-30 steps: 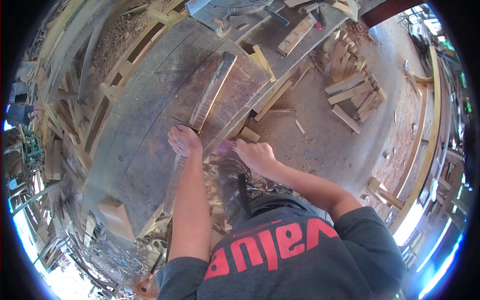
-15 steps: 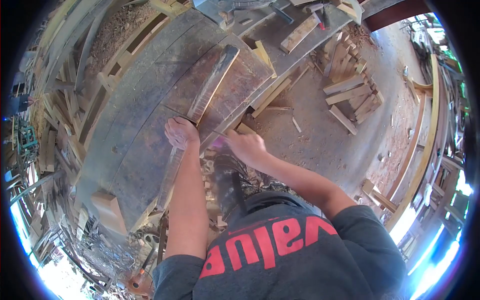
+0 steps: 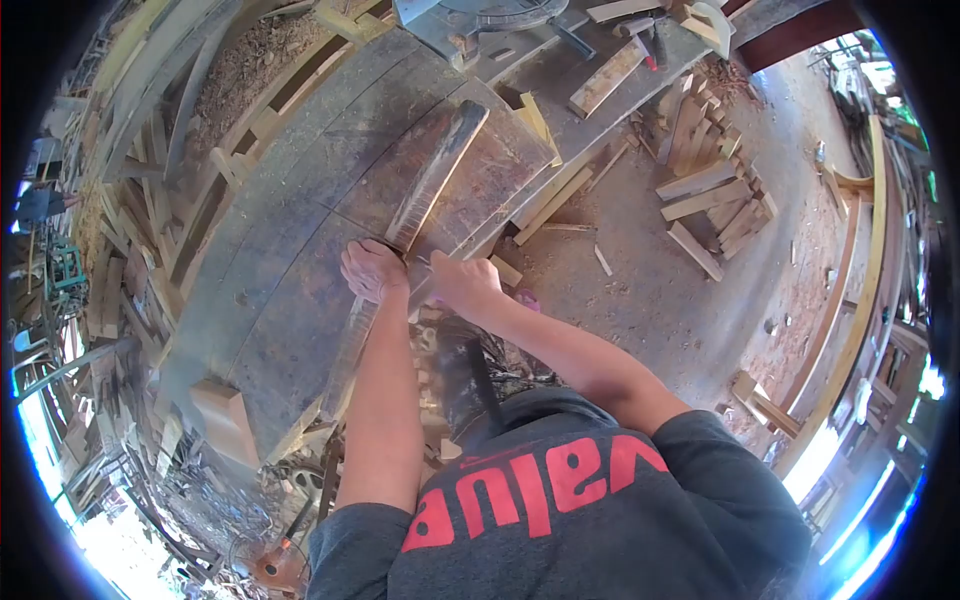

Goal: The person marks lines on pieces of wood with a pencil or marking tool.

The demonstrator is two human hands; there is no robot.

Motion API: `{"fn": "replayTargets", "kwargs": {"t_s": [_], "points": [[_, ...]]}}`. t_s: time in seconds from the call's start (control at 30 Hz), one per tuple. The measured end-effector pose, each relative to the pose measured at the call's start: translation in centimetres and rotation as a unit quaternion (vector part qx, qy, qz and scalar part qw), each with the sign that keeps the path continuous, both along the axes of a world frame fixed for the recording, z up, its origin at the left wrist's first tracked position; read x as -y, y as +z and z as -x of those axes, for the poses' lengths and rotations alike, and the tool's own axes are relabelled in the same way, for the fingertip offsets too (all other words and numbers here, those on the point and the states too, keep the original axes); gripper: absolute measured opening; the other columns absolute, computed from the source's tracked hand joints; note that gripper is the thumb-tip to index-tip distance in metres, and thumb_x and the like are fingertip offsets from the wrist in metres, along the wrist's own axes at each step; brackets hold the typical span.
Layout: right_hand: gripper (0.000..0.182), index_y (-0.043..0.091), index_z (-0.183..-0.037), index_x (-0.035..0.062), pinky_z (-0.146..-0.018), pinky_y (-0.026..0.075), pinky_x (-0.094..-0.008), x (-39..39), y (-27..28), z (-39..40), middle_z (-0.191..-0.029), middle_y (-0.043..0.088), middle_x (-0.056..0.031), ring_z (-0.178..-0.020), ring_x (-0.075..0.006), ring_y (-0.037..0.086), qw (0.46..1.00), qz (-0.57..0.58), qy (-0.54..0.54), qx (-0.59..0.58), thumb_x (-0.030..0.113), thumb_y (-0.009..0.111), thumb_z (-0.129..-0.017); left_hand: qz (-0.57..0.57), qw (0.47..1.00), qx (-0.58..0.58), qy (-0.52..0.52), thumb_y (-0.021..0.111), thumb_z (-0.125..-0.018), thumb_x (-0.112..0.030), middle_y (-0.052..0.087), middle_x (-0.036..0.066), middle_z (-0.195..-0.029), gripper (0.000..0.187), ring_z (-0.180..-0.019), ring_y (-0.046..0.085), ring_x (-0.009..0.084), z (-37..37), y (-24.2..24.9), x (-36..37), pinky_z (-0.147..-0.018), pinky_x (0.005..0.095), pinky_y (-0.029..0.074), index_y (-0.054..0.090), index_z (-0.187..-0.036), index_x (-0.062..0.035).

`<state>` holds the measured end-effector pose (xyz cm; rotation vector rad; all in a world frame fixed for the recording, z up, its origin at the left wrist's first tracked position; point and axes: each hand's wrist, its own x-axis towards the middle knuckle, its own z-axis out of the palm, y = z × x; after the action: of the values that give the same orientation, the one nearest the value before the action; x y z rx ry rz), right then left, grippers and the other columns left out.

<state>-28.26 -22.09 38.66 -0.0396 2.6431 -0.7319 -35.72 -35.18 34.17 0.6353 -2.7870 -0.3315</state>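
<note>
A long wooden piece (image 3: 437, 178) lies slantwise over the worn metal table (image 3: 290, 250). My left hand (image 3: 374, 270) is closed on this piece near the table's front edge, its fingers curled over the far side. A thin dark line runs from the fingers across the tabletop; I cannot tell if it is a blade or a seam. Just right of the piece, my right hand (image 3: 466, 284) is closed in a fist around a thin tool, mostly hidden by the fingers. Something pink (image 3: 527, 299) shows beside the right wrist.
A short wooden block (image 3: 225, 422) stands at the table's lower left. Another board (image 3: 608, 78) and a blue-grey machine base (image 3: 480, 14) are at the top. Cut wood blocks (image 3: 705, 180) are piled on the floor at right. Wood scraps lie along the left side.
My right hand has moved left and up, closer to my left hand. The thin tool is now mostly hidden. The whole view has shifted slightly; my left hand stays on the wooden piece.
</note>
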Motion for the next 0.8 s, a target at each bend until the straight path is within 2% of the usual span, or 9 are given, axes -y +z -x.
{"fn": "replayTargets", "kwargs": {"t_s": [0.03, 0.13, 0.3, 0.37, 0.43, 0.5, 0.63, 0.67, 0.8], "points": [[0.015, 0.054, -0.098, 0.0044, -0.062, 0.053, -0.0439, -0.4, 0.3, -0.6, -0.076, 0.068, -0.0138, -0.077, -0.0325, 0.07, 1.0, 0.001, -0.003, -0.001, 0.018, 0.05, -0.093, -0.001, 1.0, 0.004, -0.002, 0.047, -0.089, -0.023, 0.062, 0.014, -0.09, 0.025, -0.09, 0.058, 0.0345, 0.0, -0.2, 0.2, -0.077, 0.0469, 0.046, 0.062, -0.081, -0.0034], [0.033, 0.051, -0.107, 0.0064, -0.062, 0.053, -0.0431, -4.2, 1.7, -4.5, -0.075, 0.068, -0.0145, -0.071, -0.0319, 0.069, 0.998, -0.027, 0.009, 0.064, 0.038, 0.044, -0.099, -0.014, 1.0, -0.005, -0.003, 0.047, -0.089, -0.022, 0.062, 0.014, -0.089, 0.025, -0.09, 0.058, 0.0343, -0.2, 0.0, -0.3, -0.077, 0.0468, 0.046, 0.062, -0.081, -0.0034], [0.03, 0.051, -0.103, 0.0056, -0.061, 0.053, -0.0444, -1.8, 0.6, -1.9, -0.073, 0.067, -0.015, -0.072, -0.0327, 0.069, 0.997, -0.002, -0.013, 0.074, 0.035, 0.048, -0.098, -0.005, 1.0, -0.008, -0.003, 0.047, -0.09, -0.023, 0.061, 0.014, -0.088, 0.025, -0.09, 0.058, 0.0339, -0.1, -0.2, -0.2, -0.076, 0.047, 0.046, 0.061, -0.081, -0.0035], [0.028, 0.051, -0.102, 0.0053, -0.061, 0.053, -0.0445, 0.1, -0.1, 0.2, -0.073, 0.066, -0.015, -0.072, -0.033, 0.069, 1.0, 0.011, 0.002, -0.005, 0.033, 0.049, -0.097, 0.0, 1.0, -0.003, -0.003, 0.047, -0.089, -0.023, 0.061, 0.014, -0.087, 0.025, -0.09, 0.058, 0.0339, -0.1, -0.1, -0.1, -0.076, 0.0471, 0.046, 0.061, -0.08, -0.0037], [0.029, 0.051, -0.101, 0.0052, -0.062, 0.053, -0.0448, -0.6, 0.0, -1.0, -0.073, 0.066, -0.015, -0.072, -0.0333, 0.069, 1.0, 0.018, 0.002, 0.005, 0.034, 0.048, -0.098, 0.003, 1.0, -0.008, -0.011, 0.047, -0.089, -0.023, 0.061, 0.014, -0.086, 0.026, -0.09, 0.058, 0.034, -0.3, -0.1, 0.2, -0.076, 0.0472, 0.046, 0.061, -0.079, -0.0037], [0.012, 0.052, -0.099, 0.0051, -0.062, 0.052, -0.0434, -3.2, 1.1, -3.6, -0.073, 0.068, -0.0153, -0.071, -0.0317, 0.069, 0.999, 0.014, -0.019, 0.046, 0.015, 0.051, -0.092, -0.007, 1.0, -0.013, -0.014, 0.047, -0.089, -0.023, 0.061, 0.013, -0.086, 0.026, -0.09, 0.058, 0.0341, -0.2, -0.3, -0.2, -0.076, 0.0472, 0.046, 0.061, -0.078, -0.0038], [0.012, 0.051, -0.097, 0.0047, -0.06, 0.052, -0.0459, -3.1, 1.2, -3.9, -0.071, 0.067, -0.0156, -0.071, -0.0309, 0.07, 0.999, 0.023, -0.024, 0.039, 0.016, 0.051, -0.092, -0.001, 0.999, -0.033, -0.003, 0.047, -0.089, -0.022, 0.061, 0.014, -0.086, 0.026, -0.088, 0.058, 0.0348, -0.5, -0.2, -0.2, -0.074, 0.0478, 0.046, 0.06, -0.076, -0.0039], [0.028, 0.05, -0.101, 0.0073, -0.057, 0.053, -0.0453, -1.6, 0.0, -2.5, -0.073, 0.067, -0.0163, -0.069, -0.0333, 0.069, 0.998, 0.033, -0.026, 0.047, 0.035, 0.049, -0.097, 0.0, 0.999, -0.029, -0.014, 0.047, -0.089, -0.022, 0.061, 0.014, -0.087, 0.026, -0.088, 0.058, 0.0349, -0.4, -0.2, -0.2, -0.074, 0.0479, 0.046, 0.06, -0.076, -0.0039], [0.027, 0.05, -0.102, 0.0062, -0.055, 0.052, -0.0457, 0.0, -0.7, -0.6, -0.072, 0.067, -0.0169, -0.069, -0.0344, 0.069, 0.999, 0.013, -0.005, -0.041, 0.033, 0.05, -0.097, -0.001, 1.0, -0.004, -0.008, 0.047, -0.089, -0.022, 0.062, 0.014, -0.088, 0.026, -0.088, 0.058, 0.0352, -0.1, -0.1, 0.0, -0.074, 0.0482, 0.046, 0.06, -0.077, -0.0039]]}}
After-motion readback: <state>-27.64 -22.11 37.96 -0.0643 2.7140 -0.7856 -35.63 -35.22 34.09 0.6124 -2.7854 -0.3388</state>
